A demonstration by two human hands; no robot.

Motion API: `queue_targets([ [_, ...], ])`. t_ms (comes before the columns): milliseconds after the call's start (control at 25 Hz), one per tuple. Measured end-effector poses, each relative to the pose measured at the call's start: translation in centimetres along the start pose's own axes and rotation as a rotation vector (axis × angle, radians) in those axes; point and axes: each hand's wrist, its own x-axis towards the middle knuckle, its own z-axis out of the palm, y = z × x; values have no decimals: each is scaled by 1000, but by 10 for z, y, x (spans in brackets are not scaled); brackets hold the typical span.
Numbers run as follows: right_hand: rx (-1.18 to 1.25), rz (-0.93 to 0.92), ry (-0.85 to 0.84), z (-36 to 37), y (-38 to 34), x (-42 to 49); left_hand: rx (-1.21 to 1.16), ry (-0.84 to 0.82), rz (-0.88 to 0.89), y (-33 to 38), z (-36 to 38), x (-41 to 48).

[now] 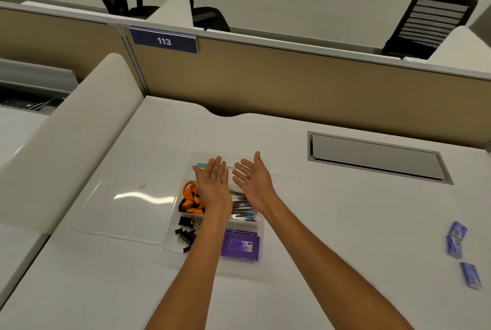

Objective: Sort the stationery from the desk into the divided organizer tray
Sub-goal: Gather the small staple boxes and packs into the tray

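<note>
A clear divided organizer tray sits mid-desk. Inside it are orange-and-black scissors, black binder clips, a purple box and a pile of silvery pens or clips. Colourful items lie in its far compartment, partly hidden. My left hand and my right hand hover over the tray, palms up, fingers straight, holding nothing. Three small blue packets lie on the desk at the far right.
A clear lid lies flat to the left of the tray. A recessed grey cable hatch is set in the desk at the back right. A tan partition with a "113" sign bounds the rear; a white divider bounds the left.
</note>
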Motion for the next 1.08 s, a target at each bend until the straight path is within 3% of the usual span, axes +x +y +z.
queue_targets([
  [480,96,-212,177,-176,-46,-94,160,-177,-227,-143,53,-80],
  [960,117,-375,542,-394,-82,-194,497,-359,-478,-322,108,-160],
  [1080,12,-415,670,-434,-92,-209,569,-395,-500,-354,118,-169],
])
